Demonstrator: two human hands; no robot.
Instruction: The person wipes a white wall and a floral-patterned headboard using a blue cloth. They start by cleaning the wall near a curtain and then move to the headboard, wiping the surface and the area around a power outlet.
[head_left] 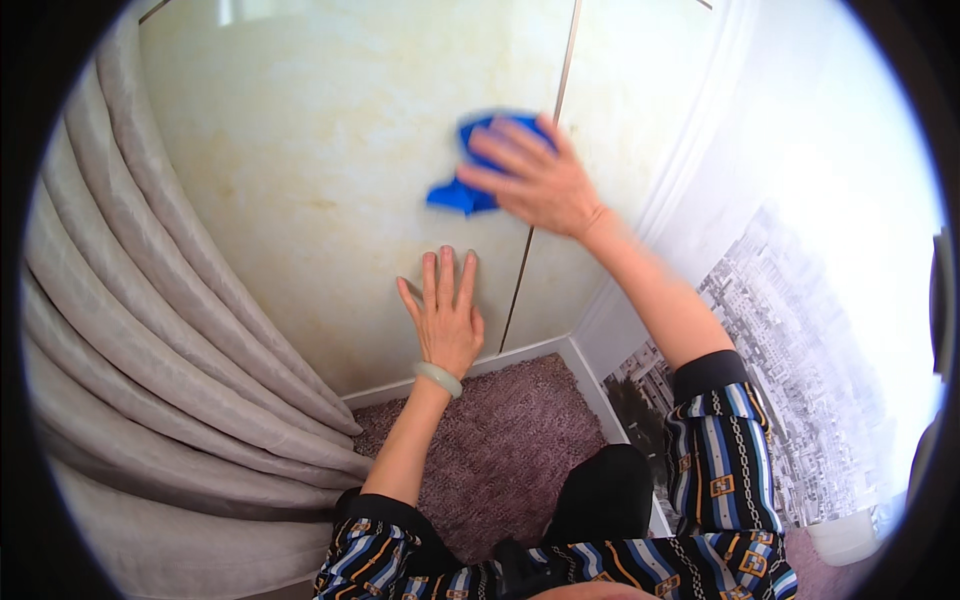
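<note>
My right hand (535, 180) presses a bright blue cloth (465, 197) flat against a glossy cream, marbled wall panel (300, 200). Its fingers are smeared by motion and spread over the cloth, part of which sticks out to the lower left. The hand sits just left of a dark vertical seam (528, 245) between two panels. Lower down, my left hand (446, 318) rests on the same panel with fingers stretched out and nothing in it. A pale green bangle (438, 379) circles the left wrist.
Grey curtain folds (190, 330) hang along the left. A purple-brown shaggy carpet (500, 430) covers the floor, bordered by a white baseboard (590, 385). To the right, a white wall carries a black-and-white city picture (790, 370). A white container (842, 537) stands at the lower right.
</note>
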